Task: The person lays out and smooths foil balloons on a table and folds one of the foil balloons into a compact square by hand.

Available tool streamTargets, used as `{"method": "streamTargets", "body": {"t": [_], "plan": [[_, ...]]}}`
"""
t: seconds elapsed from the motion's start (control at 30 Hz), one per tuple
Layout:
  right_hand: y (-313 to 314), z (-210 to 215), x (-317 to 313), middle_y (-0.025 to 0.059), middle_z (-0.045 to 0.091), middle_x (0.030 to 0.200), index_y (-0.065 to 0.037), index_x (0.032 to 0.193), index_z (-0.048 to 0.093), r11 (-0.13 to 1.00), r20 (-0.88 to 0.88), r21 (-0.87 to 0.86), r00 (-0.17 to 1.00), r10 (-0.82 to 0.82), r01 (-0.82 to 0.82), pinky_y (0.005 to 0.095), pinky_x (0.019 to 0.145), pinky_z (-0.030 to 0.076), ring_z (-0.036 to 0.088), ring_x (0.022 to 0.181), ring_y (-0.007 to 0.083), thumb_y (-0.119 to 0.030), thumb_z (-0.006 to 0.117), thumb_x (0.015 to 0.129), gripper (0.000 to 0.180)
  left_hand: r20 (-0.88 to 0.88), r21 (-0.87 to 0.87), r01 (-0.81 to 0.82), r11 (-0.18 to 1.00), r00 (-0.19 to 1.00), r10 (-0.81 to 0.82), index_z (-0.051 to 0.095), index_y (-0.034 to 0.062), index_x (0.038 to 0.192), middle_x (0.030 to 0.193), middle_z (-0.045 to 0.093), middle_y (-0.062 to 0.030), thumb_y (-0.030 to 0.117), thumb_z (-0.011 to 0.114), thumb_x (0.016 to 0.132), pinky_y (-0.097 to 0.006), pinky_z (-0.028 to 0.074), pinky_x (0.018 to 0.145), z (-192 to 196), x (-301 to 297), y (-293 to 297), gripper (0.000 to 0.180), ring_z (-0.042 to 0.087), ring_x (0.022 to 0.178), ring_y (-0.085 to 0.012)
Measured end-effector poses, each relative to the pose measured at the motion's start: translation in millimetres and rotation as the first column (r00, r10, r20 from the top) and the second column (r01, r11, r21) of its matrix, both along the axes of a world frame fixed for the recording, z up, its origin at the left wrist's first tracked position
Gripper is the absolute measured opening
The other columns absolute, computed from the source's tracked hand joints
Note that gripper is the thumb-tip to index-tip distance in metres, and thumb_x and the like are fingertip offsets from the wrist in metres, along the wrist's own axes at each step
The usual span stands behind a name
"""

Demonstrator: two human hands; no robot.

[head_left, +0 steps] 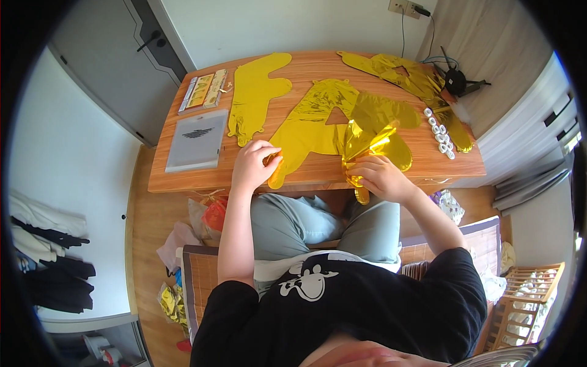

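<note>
Glossy, crinkled metallic foil shapes (306,131) — smooth wood-grain tabletop (281,110) — matt cloth trousers (293,220)

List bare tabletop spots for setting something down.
Back centre of the table, between left foil and back-right foil; front right, between middle foil and white rolls. Narrower: between grey folder and left hand. Crowded: around the right hand, where foil overlaps, and back right by the black device.

The grey folder (195,150) bears dark print (198,133); unreadable here.

Black short-sleeved T-shirt (367,300), white cartoon print (309,286); pale grey-green trousers (377,231).
</note>
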State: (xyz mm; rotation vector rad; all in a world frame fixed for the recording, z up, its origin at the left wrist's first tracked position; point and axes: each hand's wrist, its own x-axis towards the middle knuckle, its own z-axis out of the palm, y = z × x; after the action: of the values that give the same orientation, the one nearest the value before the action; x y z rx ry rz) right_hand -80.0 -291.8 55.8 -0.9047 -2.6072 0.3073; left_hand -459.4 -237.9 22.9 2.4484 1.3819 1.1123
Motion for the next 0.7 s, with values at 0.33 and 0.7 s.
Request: {"method": "streamTargets", "body": {"t": [0.33, 0.7], "plan": [[14.2, -15.1, -36.2, 0.0088, 0.066, 0.13, -0.013, 0.124, 0.069, 0.665, -0.103, 0.507, 0.804, -0.585, 0.548, 0.0526, 0.106, 0.04, 0.061, 0.118, 0.0289, -0.034, 0.069, 0.095, 0.036, -0.009, 0.006, 0.002, 1.0, 1.0, -0.002, 0.079, 0.0077, 0.101, 0.103, 0.072, -0.0057, 0.017, 0.079, 0.086, -0.038, 0.055, 0.087, -0.9, -2.3, 1.2, 0.017, 0.068, 0.098, -0.0263], [18.4, -18.7, -47.1, 0.0101, 0.068, 0.116, -0.012, 0.115, 0.069, 0.802, -0.011, 0.085, 0.806, -0.592, 0.591, 0.0544, 0.113, 0.038, 0.062, 0.119, 0.0298, -0.042, 0.071, 0.091, 0.038, -0.04, -0.012, 0.005, 1.0, 0.999, -0.005, 0.078, 0.0076, 0.104, 0.108, 0.074, -0.0065, 0.018, 0.077, 0.088, -0.039, 0.054, 0.092, -1.5, -3.2, 1.9, 0.019, 0.068, 0.103, -0.0276]]}}
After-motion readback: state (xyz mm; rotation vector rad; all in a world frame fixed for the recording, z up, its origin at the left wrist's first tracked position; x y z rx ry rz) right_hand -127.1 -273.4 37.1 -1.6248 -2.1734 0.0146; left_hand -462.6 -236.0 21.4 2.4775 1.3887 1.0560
